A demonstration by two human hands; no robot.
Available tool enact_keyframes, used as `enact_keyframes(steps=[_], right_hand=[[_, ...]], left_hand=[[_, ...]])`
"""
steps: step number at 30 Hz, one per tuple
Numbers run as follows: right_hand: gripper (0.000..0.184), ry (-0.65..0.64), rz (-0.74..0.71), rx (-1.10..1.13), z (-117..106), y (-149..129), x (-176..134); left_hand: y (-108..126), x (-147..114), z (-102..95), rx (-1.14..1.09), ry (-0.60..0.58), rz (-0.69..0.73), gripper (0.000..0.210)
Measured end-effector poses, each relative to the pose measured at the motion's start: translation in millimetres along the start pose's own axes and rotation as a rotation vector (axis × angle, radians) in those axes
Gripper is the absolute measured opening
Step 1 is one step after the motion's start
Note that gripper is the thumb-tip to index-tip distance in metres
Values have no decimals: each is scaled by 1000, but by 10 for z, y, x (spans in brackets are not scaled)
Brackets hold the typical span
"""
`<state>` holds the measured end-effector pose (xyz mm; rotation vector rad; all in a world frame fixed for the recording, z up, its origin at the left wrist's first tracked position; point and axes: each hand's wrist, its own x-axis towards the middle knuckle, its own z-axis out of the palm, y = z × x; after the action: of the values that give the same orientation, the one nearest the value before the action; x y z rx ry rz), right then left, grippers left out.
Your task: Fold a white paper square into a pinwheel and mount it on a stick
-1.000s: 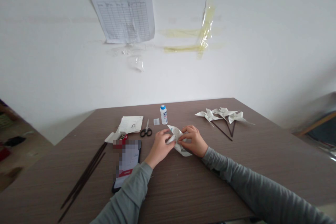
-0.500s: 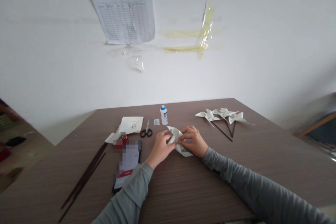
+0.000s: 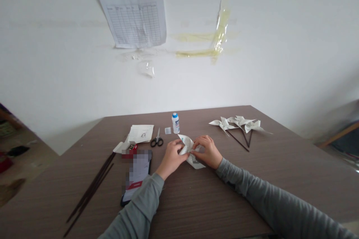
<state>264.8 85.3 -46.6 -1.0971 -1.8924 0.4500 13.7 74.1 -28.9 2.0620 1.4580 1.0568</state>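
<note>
A printed paper pinwheel [image 3: 196, 162], its corners curled inward, is between my two hands over the middle of the table. My left hand [image 3: 174, 157] pinches it from the left, thumb near the centre. From the right, my right hand [image 3: 208, 151] is closed on it, thumb and fingertips meeting near the same spot. My fingers cover the middle of the paper, so I cannot tell whether a pin is there. Just beyond stands a white glue bottle [image 3: 175, 124] with a blue cap. Scissors [image 3: 157, 140] with black handles lie left of it.
Pinwheels on brown sticks [image 3: 240, 121] lie at the back right. At the left are a stack of paper squares [image 3: 141, 133], a small red box [image 3: 130, 151], a phone [image 3: 137, 175] and loose brown sticks [image 3: 92, 190]. A small clear piece [image 3: 167, 130] lies beside the bottle. Behind the table [image 3: 280, 164] rises a wall.
My right fingertips have shifted slightly around the middle of the paper, while my left hand keeps its hold. The view has moved a little; the other things lie as before.
</note>
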Motion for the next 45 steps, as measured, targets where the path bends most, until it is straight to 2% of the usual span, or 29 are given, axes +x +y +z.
enact_keyframes(steps=[6,11,13,22,32,45], right_hand=[[31,-2,59,-4,-12,-30,-2],[59,-92,97,19,-55,-86,10],[63,-132,96,22,-74,-103,22],[60,-179,102,30,-88,-117,73],[56,-213,199,6,-107,-246,121],[57,-200,249,-6,-116,-352,152]], left_hand=[[-2,3,7,10,-8,1,19],[10,-10,-3,19,-19,-7,17],[20,-17,-10,21,-32,-10,17],[41,-17,-3,23,-71,-46,18],[38,-4,-12,-14,-97,-67,15],[-26,8,18,1,-97,-71,14]])
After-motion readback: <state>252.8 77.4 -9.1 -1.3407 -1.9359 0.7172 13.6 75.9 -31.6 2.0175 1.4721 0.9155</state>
